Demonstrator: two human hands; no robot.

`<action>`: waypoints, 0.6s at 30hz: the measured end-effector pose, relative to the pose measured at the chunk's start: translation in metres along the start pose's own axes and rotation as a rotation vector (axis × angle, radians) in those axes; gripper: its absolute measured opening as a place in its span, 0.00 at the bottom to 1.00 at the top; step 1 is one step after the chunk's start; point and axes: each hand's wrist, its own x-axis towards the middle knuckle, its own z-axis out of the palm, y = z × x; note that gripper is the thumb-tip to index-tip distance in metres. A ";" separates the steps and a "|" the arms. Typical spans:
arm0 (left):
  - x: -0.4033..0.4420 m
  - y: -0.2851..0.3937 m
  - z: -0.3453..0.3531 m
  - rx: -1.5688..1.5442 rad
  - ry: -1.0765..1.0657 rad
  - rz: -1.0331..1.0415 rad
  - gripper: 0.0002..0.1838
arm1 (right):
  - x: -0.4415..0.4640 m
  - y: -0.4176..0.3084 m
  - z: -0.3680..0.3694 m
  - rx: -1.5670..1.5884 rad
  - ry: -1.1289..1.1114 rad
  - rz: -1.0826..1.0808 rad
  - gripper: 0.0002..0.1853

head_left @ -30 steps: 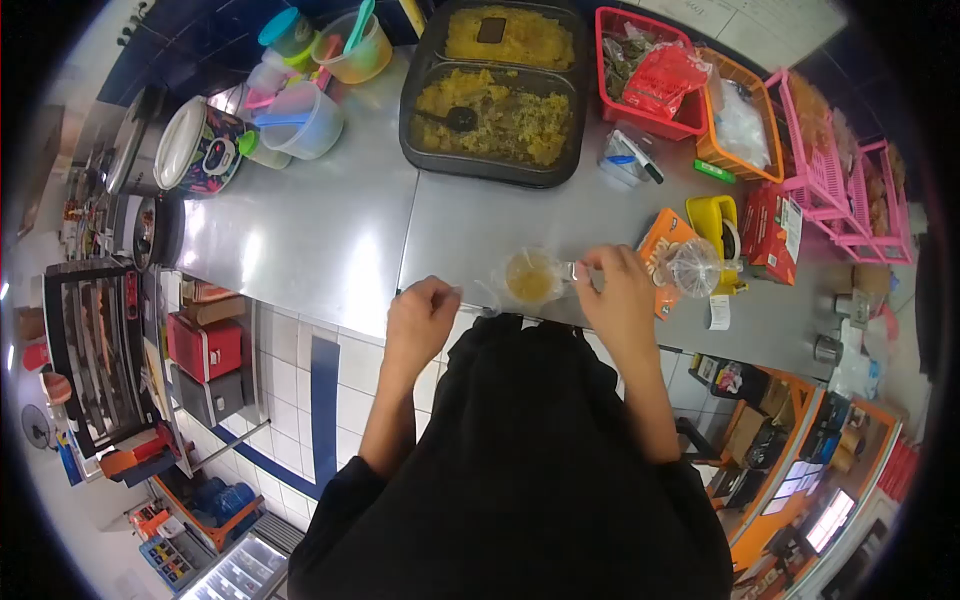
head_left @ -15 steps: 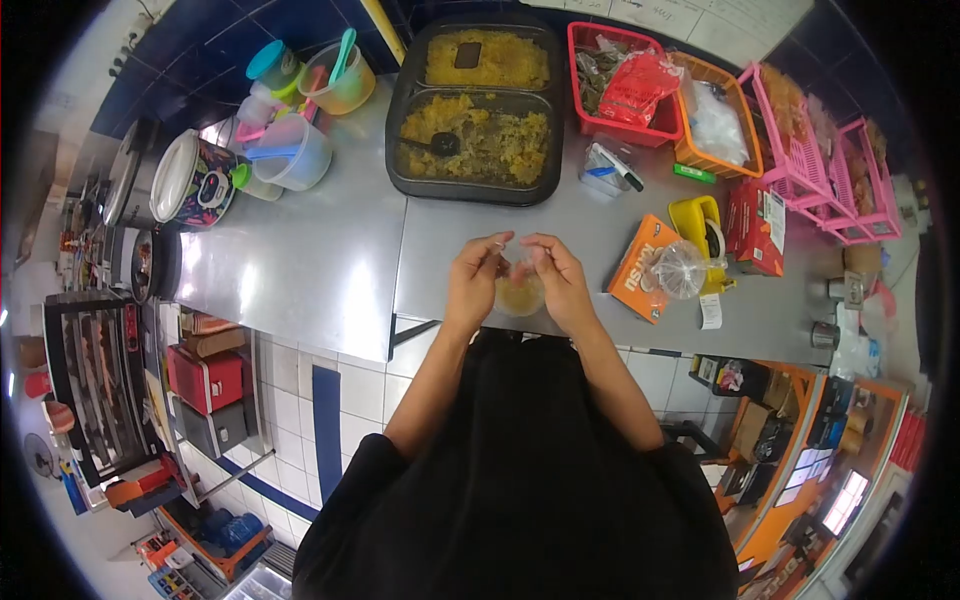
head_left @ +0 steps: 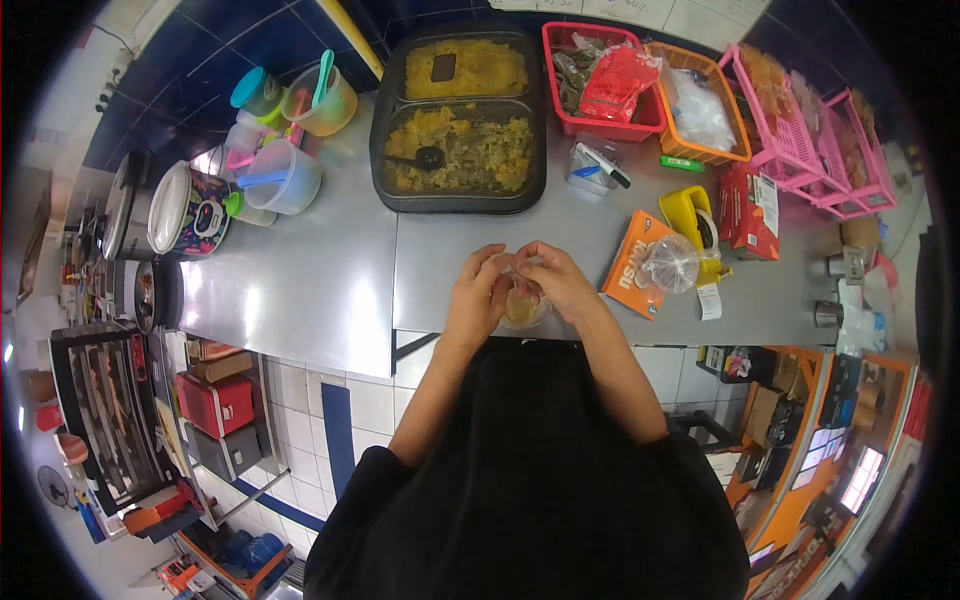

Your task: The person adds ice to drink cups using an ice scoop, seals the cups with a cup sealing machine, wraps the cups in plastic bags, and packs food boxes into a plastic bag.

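Observation:
A small clear plastic bag (head_left: 522, 310) with something pale yellow inside sits at the front edge of the steel table, just before my body. My left hand (head_left: 481, 290) and my right hand (head_left: 556, 283) meet above its contents, fingers pinched around the gathered neck of the bag. The exact finger grip is partly hidden by the hands themselves. Beyond them lies a dark two-part tray pan (head_left: 460, 204) with mashed yellow food in both halves. A black spoon or ladle (head_left: 430, 158) rests in the nearer half.
An orange box (head_left: 628, 262) and a knotted clear bag (head_left: 672, 264) lie to the right, beside a yellow holder (head_left: 684, 207). Behind stand a red basket (head_left: 607, 127) and an orange basket (head_left: 741, 155). Plastic tubs (head_left: 290, 190) and a patterned cooker (head_left: 200, 225) occupy the left.
Both hands have drawn closer together over the bag's neck, with the fingertips now touching or nearly so. The whole view has shifted slightly.

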 end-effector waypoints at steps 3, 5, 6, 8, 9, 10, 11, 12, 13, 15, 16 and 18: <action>-0.010 0.000 0.003 0.123 0.067 0.123 0.10 | 0.004 0.007 -0.001 0.110 -0.017 0.020 0.05; -0.012 0.001 0.009 0.131 0.109 0.116 0.07 | 0.005 0.007 0.003 0.112 -0.025 0.057 0.05; -0.013 0.001 0.014 0.024 0.175 0.025 0.05 | 0.004 0.006 0.004 0.112 -0.025 0.058 0.05; -0.015 -0.004 0.018 -0.082 0.244 -0.067 0.03 | -0.001 -0.004 0.011 0.087 -0.019 -0.059 0.05; -0.015 -0.008 0.019 -0.376 0.274 -0.324 0.02 | -0.004 -0.006 0.011 0.085 -0.023 -0.060 0.05; -0.012 -0.007 0.017 -0.671 0.297 -0.582 0.03 | -0.010 -0.006 0.010 -0.121 -0.076 -0.184 0.07; -0.008 -0.008 0.015 -0.670 0.301 -0.583 0.03 | -0.014 -0.006 0.009 -0.327 -0.129 -0.308 0.08; -0.004 -0.009 0.013 -0.756 0.287 -0.682 0.05 | -0.015 -0.007 0.007 -0.328 -0.134 -0.306 0.08; -0.002 -0.009 0.010 -0.844 0.272 -0.781 0.06 | -0.017 -0.008 0.005 -0.482 -0.177 -0.417 0.09; -0.007 -0.015 0.008 -0.833 0.265 -0.754 0.06 | -0.016 -0.006 0.003 -0.639 -0.205 -0.533 0.11; -0.007 -0.016 0.013 -0.834 0.233 -0.721 0.07 | -0.013 -0.001 0.000 -0.697 -0.177 -0.525 0.11; -0.013 -0.018 0.012 -0.639 0.236 -0.588 0.08 | -0.014 0.006 -0.006 -0.779 -0.071 -0.534 0.12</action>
